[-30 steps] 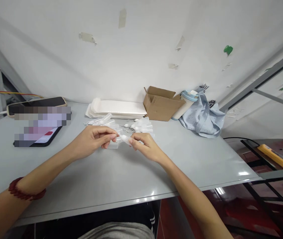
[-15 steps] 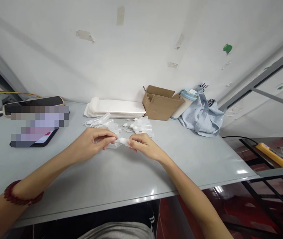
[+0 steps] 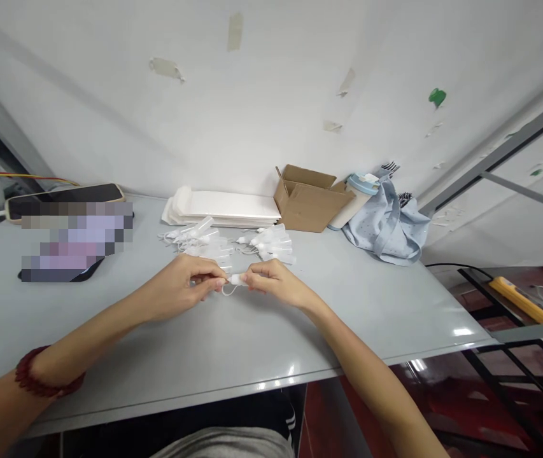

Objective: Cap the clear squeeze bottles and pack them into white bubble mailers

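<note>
In the middle of the table, my right hand [image 3: 271,280] is closed round a small white plastic tube with a tapered tip [image 3: 237,280]. A thin white strap [image 3: 230,291] loops down below its tip. My left hand [image 3: 199,283] pinches at the tip's end; the part between its fingertips is too small to make out fully. Just behind the hands lie two loose piles of similar translucent white tubes, a left pile [image 3: 199,234] and a right pile [image 3: 271,240], with thin straps among them.
Along the wall stand a stack of white padded sleeves [image 3: 228,205], an open cardboard box [image 3: 312,202], a blue-lidded cup [image 3: 354,200] and a light blue cloth bag [image 3: 388,229]. Two phones lie at left, one dark [image 3: 65,196], one lit [image 3: 80,242]. The table's front edge [image 3: 195,401] is near me.
Both hands have come slightly down toward me with the tube. The tube is now more level, and its strap loop shows below the tip.
</note>
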### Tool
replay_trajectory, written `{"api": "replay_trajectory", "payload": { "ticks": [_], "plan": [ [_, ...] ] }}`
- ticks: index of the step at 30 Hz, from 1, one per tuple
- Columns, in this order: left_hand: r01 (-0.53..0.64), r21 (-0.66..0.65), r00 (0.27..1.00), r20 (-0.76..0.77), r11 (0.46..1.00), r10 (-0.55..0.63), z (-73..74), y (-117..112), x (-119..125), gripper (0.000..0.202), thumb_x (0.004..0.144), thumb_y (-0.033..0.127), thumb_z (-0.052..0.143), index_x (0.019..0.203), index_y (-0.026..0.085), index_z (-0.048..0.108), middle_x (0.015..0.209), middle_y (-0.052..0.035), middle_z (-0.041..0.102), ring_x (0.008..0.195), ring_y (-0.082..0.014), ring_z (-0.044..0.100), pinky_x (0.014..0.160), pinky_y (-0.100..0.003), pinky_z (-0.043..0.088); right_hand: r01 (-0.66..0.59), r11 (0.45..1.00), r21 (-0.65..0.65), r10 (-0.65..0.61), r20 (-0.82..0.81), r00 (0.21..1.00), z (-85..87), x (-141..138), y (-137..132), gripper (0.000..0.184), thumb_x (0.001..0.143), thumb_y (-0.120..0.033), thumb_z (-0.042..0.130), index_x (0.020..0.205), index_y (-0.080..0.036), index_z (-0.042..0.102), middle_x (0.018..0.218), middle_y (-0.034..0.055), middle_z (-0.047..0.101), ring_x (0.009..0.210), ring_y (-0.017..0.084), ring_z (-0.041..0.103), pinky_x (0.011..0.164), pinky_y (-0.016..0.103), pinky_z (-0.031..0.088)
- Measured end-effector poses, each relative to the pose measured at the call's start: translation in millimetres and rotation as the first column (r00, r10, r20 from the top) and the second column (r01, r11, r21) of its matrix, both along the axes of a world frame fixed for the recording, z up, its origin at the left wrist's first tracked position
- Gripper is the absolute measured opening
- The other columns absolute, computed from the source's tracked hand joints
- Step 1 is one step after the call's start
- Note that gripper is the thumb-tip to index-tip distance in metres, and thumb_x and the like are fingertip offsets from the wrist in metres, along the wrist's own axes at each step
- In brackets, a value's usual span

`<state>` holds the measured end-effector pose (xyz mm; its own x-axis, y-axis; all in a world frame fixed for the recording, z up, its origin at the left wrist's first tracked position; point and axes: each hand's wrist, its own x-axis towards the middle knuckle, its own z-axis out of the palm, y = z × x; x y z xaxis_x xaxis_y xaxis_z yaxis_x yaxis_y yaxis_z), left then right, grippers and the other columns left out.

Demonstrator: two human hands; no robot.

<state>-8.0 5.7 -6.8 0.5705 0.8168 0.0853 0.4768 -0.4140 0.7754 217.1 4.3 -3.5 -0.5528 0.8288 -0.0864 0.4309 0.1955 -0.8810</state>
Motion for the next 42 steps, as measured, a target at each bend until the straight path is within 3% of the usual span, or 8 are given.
{"api": "replay_trajectory", "payload": {
  "ticks": [5, 12, 16, 19, 28, 34, 42],
  "plan": [
    [-0.026, -0.042, 1.0, 0.016, 0.999, 0.027, 4.2, -2, 2, 0.029, 0.084, 0.038, 0.052, 0.07, 0.018, 0.067, 0.06, 0.0005, 0.063, 0.051, -0.0119, 0.054, 0.052, -0.024, 0.041, -0.009, 0.996, 0.085, 0.006, 0.037, 0.999, -1.7, -2, -1, 0.048, 0.089, -0.058, 0.05, 0.064, -0.018, 0.052, 0.06, -0.0045, 0.039, 0.058, 0.01, 0.034, 0.057, 0.026, 0.026],
    [-0.045, -0.109, 0.997, 0.059, 0.993, 0.052, 5.3, -1, 2, 0.029, 0.084, 0.04, 0.054, 0.068, 0.018, 0.065, 0.051, 0.0028, 0.055, 0.047, -0.0111, 0.052, 0.049, -0.023, 0.041, -0.004, 0.987, 0.163, -0.003, 0.038, 0.999, -1.3, -3, -2, 0.049, 0.092, -0.058, 0.047, 0.065, -0.017, 0.053, 0.062, -0.0033, 0.044, 0.06, 0.01, 0.038, 0.059, 0.026, 0.029],
    [-0.057, -0.177, 0.985, 0.152, 0.982, 0.085, 7.6, -1, 2, 0.026, 0.081, 0.043, 0.061, 0.091, 0.02, 0.069, 0.064, 0.0013, 0.063, 0.052, -0.0119, 0.056, 0.052, -0.025, 0.046, 0.047, 0.978, 0.203, -0.05, 0.012, 0.999, 1.8, -2, -2, 0.045, 0.093, -0.051, 0.048, 0.065, -0.017, 0.054, 0.064, -0.0025, 0.047, 0.061, 0.01, 0.04, 0.059, 0.025, 0.029],
    [-0.082, -0.23, 0.972, 0.197, 0.97, 0.129, 9.7, -1, 2, 0.036, 0.075, 0.043, 0.068, 0.103, 0.02, 0.068, 0.072, 0.0001, 0.067, 0.053, -0.0122, 0.058, 0.055, -0.027, 0.051, 0.066, 0.973, 0.221, -0.063, -0.021, 0.998, 3.6, -1, -1, 0.04, 0.093, -0.045, 0.049, 0.064, -0.017, 0.054, 0.063, -0.0029, 0.047, 0.06, 0.01, 0.041, 0.058, 0.025, 0.029],
    [-0.159, -0.146, 0.964, 0.193, 0.976, 0.186, 10.3, -1, 2, 0.026, 0.081, 0.043, 0.062, 0.073, 0.019, 0.067, 0.064, 0.0004, 0.064, 0.051, -0.0108, 0.055, 0.051, -0.023, 0.047, 0.057, 0.962, 0.268, -0.059, -0.001, 0.998, 1.8, -2, -1, 0.041, 0.094, -0.044, 0.049, 0.063, -0.017, 0.051, 0.061, -0.0032, 0.045, 0.06, 0.01, 0.041, 0.059, 0.025, 0.03],
    [-0.169, -0.181, 0.964, 0.174, 0.969, 0.2, 8.2, -3, 6, 0.026, 0.078, 0.042, 0.061, 0.068, 0.018, 0.066, 0.056, 0.0022, 0.058, 0.047, -0.0097, 0.051, 0.048, -0.022, 0.044, 0.028, 0.957, 0.29, -0.053, 0.077, 0.996, -1.3, -3, -1, 0.051, 0.094, -0.058, 0.045, 0.064, -0.017, 0.051, 0.062, -0.0022, 0.047, 0.059, 0.01, 0.04, 0.058, 0.026, 0.029],
    [-0.197, -0.198, 0.961, 0.154, 0.96, 0.229, 7.9, -4, 8, 0.028, 0.076, 0.044, 0.06, 0.068, 0.018, 0.064, 0.053, 0.0026, 0.056, 0.046, -0.0109, 0.051, 0.048, -0.024, 0.045, 0.006, 0.952, 0.306, -0.036, 0.094, 0.995, -3.9, -4, -1, 0.052, 0.095, -0.059, 0.042, 0.066, -0.017, 0.052, 0.064, -0.0014, 0.05, 0.061, 0.011, 0.043, 0.059, 0.027, 0.031]
  ]
}}
